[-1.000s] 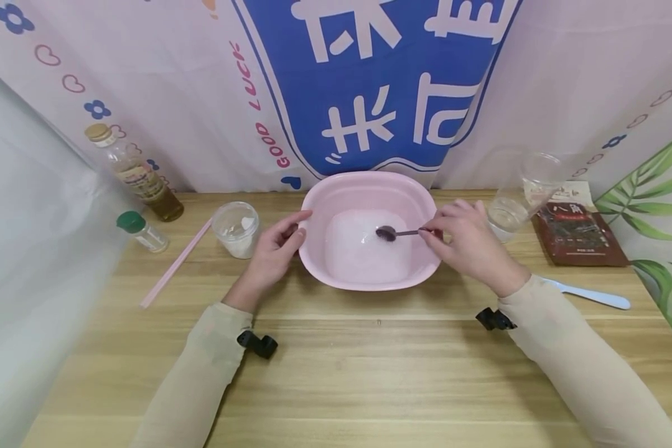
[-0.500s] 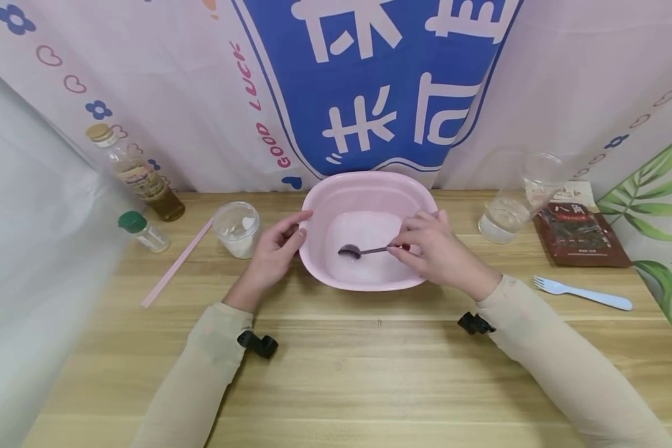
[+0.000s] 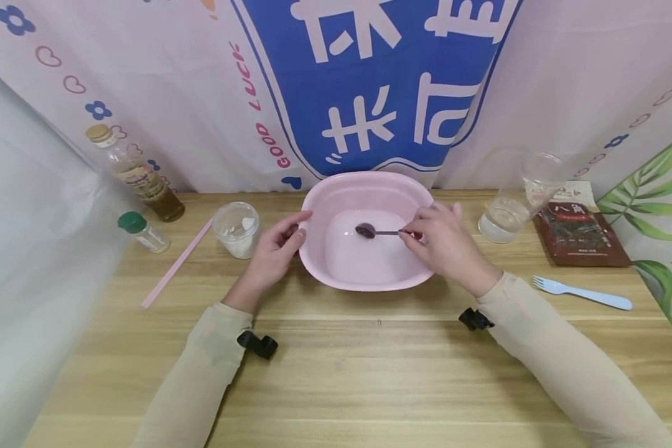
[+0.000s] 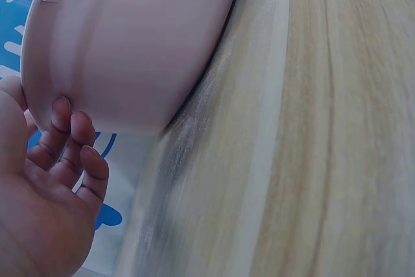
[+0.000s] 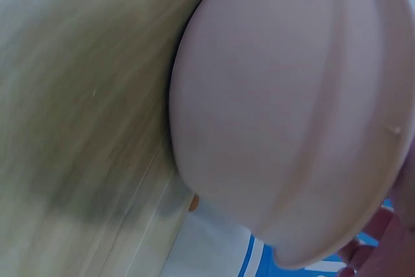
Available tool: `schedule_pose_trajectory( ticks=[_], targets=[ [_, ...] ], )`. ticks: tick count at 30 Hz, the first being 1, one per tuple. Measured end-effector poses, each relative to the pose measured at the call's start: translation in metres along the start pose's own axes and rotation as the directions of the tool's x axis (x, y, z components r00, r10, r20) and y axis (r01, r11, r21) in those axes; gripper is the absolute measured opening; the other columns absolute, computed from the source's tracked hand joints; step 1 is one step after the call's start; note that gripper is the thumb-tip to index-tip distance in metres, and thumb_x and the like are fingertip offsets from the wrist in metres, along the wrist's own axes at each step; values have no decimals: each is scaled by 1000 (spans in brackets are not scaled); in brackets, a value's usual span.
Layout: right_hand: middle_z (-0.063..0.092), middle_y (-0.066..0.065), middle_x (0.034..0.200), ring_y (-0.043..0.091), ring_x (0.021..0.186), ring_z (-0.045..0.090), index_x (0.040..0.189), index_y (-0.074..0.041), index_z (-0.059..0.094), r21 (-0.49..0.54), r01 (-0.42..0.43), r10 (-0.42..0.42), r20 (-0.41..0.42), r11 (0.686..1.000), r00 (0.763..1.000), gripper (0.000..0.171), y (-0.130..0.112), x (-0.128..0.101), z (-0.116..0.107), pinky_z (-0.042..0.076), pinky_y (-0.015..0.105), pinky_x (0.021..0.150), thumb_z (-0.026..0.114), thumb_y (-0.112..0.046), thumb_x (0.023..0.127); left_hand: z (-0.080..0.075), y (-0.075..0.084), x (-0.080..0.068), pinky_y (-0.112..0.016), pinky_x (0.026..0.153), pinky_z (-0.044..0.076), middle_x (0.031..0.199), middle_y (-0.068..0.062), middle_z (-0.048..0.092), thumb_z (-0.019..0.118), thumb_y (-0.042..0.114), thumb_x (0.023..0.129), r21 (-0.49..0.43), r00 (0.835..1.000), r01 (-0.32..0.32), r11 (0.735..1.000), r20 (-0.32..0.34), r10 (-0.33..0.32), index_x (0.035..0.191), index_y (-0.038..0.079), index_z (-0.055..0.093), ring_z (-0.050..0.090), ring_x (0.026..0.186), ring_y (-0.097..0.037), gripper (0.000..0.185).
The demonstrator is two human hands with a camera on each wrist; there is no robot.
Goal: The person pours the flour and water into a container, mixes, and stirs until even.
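A pink plastic basin (image 3: 320, 261) sits at the back middle of the table, its floor whitish with a bright glint. My left hand (image 3: 274, 252) grips its left rim; the left wrist view shows the fingers (image 4: 82, 128) tucked under the lip and the thumb side at the edge. Over the basin's right side, my right hand (image 3: 445, 242) pinches the handle of a dark spoon (image 3: 365, 231). The spoon's bowl points left, inside the basin. In the right wrist view the basin's outer wall (image 5: 279, 95) hides the spoon, and only part of the right hand (image 5: 382, 244) shows.
Left of the basin stand a clear jar with white contents (image 3: 236, 230), pink chopsticks (image 3: 176, 264), a green-capped shaker (image 3: 144, 231) and an oil bottle (image 3: 145, 180). To the right are a clear plastic cup (image 3: 504, 218), a brown packet (image 3: 579, 233) and a pale blue fork (image 3: 585, 292).
The spoon and right hand swept left and toward me, then moved back away and slightly right. The fork's tines came out from behind the right sleeve. The left hand stays put.
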State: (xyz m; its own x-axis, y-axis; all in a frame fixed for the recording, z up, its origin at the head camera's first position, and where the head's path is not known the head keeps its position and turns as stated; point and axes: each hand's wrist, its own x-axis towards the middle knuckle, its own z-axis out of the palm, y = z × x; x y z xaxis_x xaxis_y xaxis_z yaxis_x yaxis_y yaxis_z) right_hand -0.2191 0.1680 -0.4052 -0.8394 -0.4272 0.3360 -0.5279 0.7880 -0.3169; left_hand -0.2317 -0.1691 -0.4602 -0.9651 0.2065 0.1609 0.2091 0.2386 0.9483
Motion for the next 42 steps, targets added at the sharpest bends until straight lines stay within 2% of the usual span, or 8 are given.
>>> schedule_pose_trajectory(
  ticks=[5,9,18,21,24,28,36,42],
  targets=[
    [79,12,98,36,98,62,96,-6,85,-47,-57,56,-24,997,998,12,5,3,1,34,52,86,79,-17,96,0,-1,0,-27,72,55,96,-5,60,57,11,110,10,1000,2,1000,-7,-2,150,6,62,57,80,-10,41],
    [80,11,98,35,97,61,97,-7,86,-11,-68,68,8,998,998,12,1,7,2,33,51,86,80,-18,96,0,-2,0,-26,72,54,96,-5,60,57,11,110,11,1000,-1,1000,-9,1,150,5,62,58,80,-10,41],
    [71,4,90,27,97,57,101,-11,87,110,3,-20,158,994,987,10,-10,9,4,32,54,96,80,-18,97,0,-3,-1,-27,72,54,94,-5,59,56,9,110,13,1000,-16,1000,-4,16,150,4,62,57,80,-10,41],
    [70,2,89,26,100,55,98,-11,87,139,16,-41,183,990,982,9,-9,5,-1,31,56,99,80,-17,97,0,-3,-2,-27,72,54,95,-5,60,57,9,110,15,1000,-15,1000,-5,15,150,4,62,58,80,-10,41],
    [70,2,90,25,102,55,97,-11,87,164,16,-47,187,986,981,8,-4,-1,-8,31,51,95,80,-16,97,-1,-3,-2,-27,73,56,96,-7,61,57,9,110,13,1000,-13,1000,-7,13,150,4,61,59,81,-10,41],
    [72,4,89,28,101,55,97,-8,86,148,28,-48,131,989,990,7,7,-7,-16,32,48,93,80,-12,96,-1,-2,-2,-27,73,56,97,-10,62,57,11,110,23,1000,-14,1000,-8,14,151,5,62,59,81,-11,41],
    [78,14,94,33,89,52,94,-6,86,-21,-7,6,-48,1000,999,9,21,-10,-18,30,47,79,82,-13,92,-1,-2,0,-29,73,56,97,-9,61,57,13,111,32,1000,-6,999,-4,6,151,8,62,59,83,-20,41],
    [76,17,97,35,93,51,100,0,83,14,-56,57,-69,998,996,11,25,-12,-24,31,47,84,78,-9,95,0,-2,1,-29,72,55,95,-7,60,57,13,110,24,1000,-7,1000,-7,7,151,8,62,59,81,-21,41]
  ],
)
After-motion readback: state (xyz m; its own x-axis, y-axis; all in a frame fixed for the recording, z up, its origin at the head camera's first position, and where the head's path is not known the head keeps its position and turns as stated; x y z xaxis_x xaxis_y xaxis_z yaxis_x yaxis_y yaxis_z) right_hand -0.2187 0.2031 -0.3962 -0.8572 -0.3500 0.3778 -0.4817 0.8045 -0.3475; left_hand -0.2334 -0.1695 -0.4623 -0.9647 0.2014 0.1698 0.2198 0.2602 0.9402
